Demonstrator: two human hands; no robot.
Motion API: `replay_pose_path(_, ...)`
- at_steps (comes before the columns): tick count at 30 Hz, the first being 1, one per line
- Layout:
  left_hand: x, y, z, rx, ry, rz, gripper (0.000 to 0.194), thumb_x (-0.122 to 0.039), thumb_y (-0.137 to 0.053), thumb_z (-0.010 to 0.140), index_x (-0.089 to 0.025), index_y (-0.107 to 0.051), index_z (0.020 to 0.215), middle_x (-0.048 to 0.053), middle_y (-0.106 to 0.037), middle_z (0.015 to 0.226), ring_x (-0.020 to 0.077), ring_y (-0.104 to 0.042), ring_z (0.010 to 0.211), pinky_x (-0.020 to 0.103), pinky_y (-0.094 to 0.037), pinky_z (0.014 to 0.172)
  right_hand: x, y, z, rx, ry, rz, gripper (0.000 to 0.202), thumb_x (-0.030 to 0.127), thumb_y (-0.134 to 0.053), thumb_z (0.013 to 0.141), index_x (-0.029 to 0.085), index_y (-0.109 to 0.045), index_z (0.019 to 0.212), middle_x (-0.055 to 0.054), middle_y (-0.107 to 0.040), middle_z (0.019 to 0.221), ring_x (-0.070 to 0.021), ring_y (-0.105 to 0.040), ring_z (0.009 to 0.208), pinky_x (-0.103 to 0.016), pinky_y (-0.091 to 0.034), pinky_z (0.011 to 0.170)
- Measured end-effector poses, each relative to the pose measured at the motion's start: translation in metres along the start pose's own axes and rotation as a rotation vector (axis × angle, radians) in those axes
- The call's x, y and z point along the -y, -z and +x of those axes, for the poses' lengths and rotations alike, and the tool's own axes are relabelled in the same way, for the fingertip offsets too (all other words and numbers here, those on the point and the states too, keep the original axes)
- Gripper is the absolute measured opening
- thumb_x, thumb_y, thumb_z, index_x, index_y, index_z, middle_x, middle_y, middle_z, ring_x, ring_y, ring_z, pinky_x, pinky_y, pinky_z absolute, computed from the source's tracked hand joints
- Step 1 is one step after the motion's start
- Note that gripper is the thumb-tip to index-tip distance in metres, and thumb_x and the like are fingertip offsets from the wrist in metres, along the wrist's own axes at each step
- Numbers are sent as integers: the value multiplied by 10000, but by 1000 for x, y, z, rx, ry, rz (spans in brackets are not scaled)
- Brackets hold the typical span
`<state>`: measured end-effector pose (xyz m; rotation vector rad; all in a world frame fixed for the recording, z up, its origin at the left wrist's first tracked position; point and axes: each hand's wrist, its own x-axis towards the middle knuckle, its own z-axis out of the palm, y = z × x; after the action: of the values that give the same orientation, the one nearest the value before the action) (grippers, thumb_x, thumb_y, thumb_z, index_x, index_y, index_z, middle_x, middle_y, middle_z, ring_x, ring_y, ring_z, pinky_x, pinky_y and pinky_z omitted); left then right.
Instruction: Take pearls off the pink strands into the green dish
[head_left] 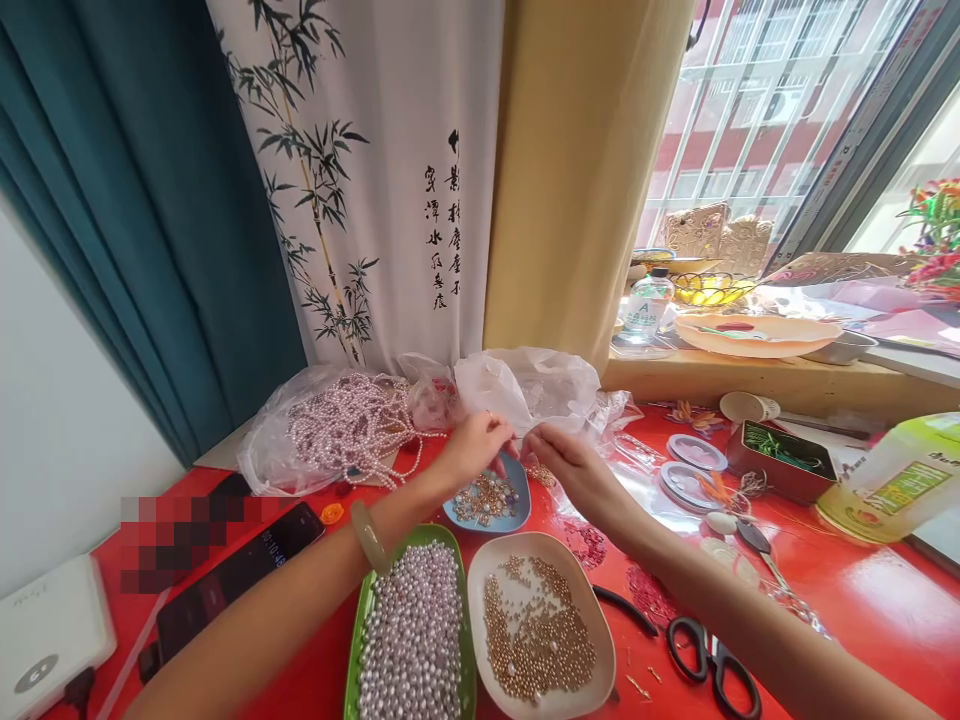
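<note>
Both hands are raised close together over the far end of a blue dish (448, 512) that holds gold and clear beads (486, 498). My left hand (484, 442), below a pale bangle (369, 538) on the forearm, has its fingers bent and pinched. A small gap away, my right hand (559, 450) is also closed, fingertips pointing at the left. Whatever they grip is too small to make out. Nearer me, a green tray (470, 650) is full of pearly lilac beads (411, 640), and a cream dish (604, 640) holds small gold beads (540, 640).
Strung pink beads (352, 425) lie in a plastic bag at back left, beside another crumpled bag (525, 385). Black scissors (712, 665), thread spools (690, 485), a tin box (780, 455) and a yellow-green bottle (892, 480) are on the right. A phone (240, 575) lies left.
</note>
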<state>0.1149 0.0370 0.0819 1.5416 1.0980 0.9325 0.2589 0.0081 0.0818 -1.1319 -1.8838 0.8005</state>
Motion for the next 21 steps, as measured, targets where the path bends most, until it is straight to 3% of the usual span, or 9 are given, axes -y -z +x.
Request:
replay_pose_path(4,-9,-12,-4,243,8,19,281,-223,-313,790,-144,-446,555,-28,-446,425,51,-363,317,178,-271,352,4,5,-2,-82,42,147,284,396,-360,830,192,-439,649,-41,-516,877,-148,-491,845,-310,-371,799)
replay_pose_path(7,-14,-18,-5,298,-11,-23,274,-194,-296,782,-150,-421,541,-35,-420,416,50,-366,343,169,-296,369,1,5,0,11,-25,316,286,425,-307,847,205,-388,683,5,-502,681,-121,-520,629,-294,-431,652)
replay_pose_path(9,-16,-17,-4,326,-17,68,252,-189,-316,774,-144,-459,572,-17,-479,447,67,-440,388,182,-366,423,-7,10,4,-6,-34,239,279,430,-301,847,210,-373,692,35,-452,564,-111,-481,525,-263,-416,547)
replay_pose_path(11,-21,-11,0,233,-115,243,252,-220,-344,782,-138,-519,620,15,-559,523,96,-526,488,212,-428,517,-15,21,10,-98,-17,19,246,398,-341,833,209,-396,686,45,-424,516,-104,-433,481,-235,-373,493)
replay_pose_path(13,-26,0,10,-4,-309,427,270,-262,-352,805,-145,-572,703,34,-615,645,117,-568,608,233,-447,610,-21,38,19,-216,-2,-169,200,345,-392,805,203,-440,672,47,-404,504,-93,-386,459,-218,-330,463)
replay_pose_path(15,-31,12,27,-189,-484,571,295,-254,-311,836,-167,-592,860,37,-639,816,129,-578,729,247,-444,690,-19,60,32,-352,-8,-181,174,310,-427,779,195,-469,655,52,-382,493,-81,-348,436,-204,-290,429)
replay_pose_path(16,-33,18,38,-205,-542,643,302,-213,-303,836,-183,-574,966,33,-631,925,132,-574,797,250,-438,729,-15,71,40,-433,-14,-123,178,301,-430,775,191,-466,640,58,-361,474,-73,-322,414,-196,-264,406)
replay_pose_path(18,-30,27,57,-124,-581,828,379,-107,-310,802,-212,-527,1094,27,-571,1111,136,-548,915,250,-421,787,-2,93,57,-579,-22,69,164,257,-420,777,189,-444,631,76,-304,432,-59,-259,366,-183,-207,366)
replay_pose_path(21,-16,35,71,48,-502,1148,386,-78,-371,765,-214,-557,1075,56,-582,1059,165,-549,900,269,-428,767,17,115,86,-769,-25,363,159,222,-372,800,195,-391,644,97,-221,424,-47,-182,334,-171,-145,338)
